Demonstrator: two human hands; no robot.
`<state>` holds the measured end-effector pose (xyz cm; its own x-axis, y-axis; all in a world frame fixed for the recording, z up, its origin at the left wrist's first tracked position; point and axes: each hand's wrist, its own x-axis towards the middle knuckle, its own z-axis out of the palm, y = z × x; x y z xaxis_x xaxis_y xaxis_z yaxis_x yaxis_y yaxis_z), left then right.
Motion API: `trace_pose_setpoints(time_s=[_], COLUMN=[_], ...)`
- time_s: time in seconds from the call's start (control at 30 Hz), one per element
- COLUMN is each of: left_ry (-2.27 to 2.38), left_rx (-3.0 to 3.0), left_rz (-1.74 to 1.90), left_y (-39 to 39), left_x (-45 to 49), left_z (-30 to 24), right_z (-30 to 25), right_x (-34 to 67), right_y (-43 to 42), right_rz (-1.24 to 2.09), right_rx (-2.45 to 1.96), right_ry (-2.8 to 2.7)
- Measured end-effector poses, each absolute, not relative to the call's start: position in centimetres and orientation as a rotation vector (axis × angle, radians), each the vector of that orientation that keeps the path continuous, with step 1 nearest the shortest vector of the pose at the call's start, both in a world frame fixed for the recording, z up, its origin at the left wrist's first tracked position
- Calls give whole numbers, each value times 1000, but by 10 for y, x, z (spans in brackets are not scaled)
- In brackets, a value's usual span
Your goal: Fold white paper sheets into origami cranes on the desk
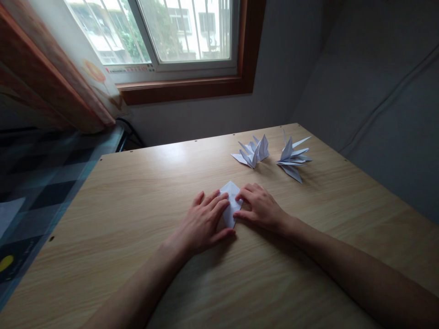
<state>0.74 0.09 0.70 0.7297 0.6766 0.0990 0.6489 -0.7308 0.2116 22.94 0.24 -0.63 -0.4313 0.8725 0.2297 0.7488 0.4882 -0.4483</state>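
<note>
We have the folded paper [230, 214] just below the frame's centre, on the wooden table [137, 201]. Our left hand [207, 221] lies wide over its left edge; our right hand [261, 208] touches its right edge, thumb and forefinger narrowly apart, and we cannot tell whether they pinch it. A broad stretch of wood runs to the table's left edge. 2 spiky paper shapes [291, 154] stand upper right, near the far edge.
</note>
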Motion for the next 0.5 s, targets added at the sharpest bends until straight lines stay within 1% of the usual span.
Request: trace_pose_setpoints(time_s=[0.23,0.33,0.5], left_ry=[1100,1134,1161], left_rx=[2765,2758,2739], left_rz=[213,215,307], left_y=[1,2,4], left_x=[9,8,7], left_z=[7,6,1], right_z=[-10,-11,-14], right_x=[230,232,237], right_y=[7,8,10], right_rz=[303,332,508], right_rx=[-1438,-1306,-1059], right_ry=[-2231,-2197,-2145])
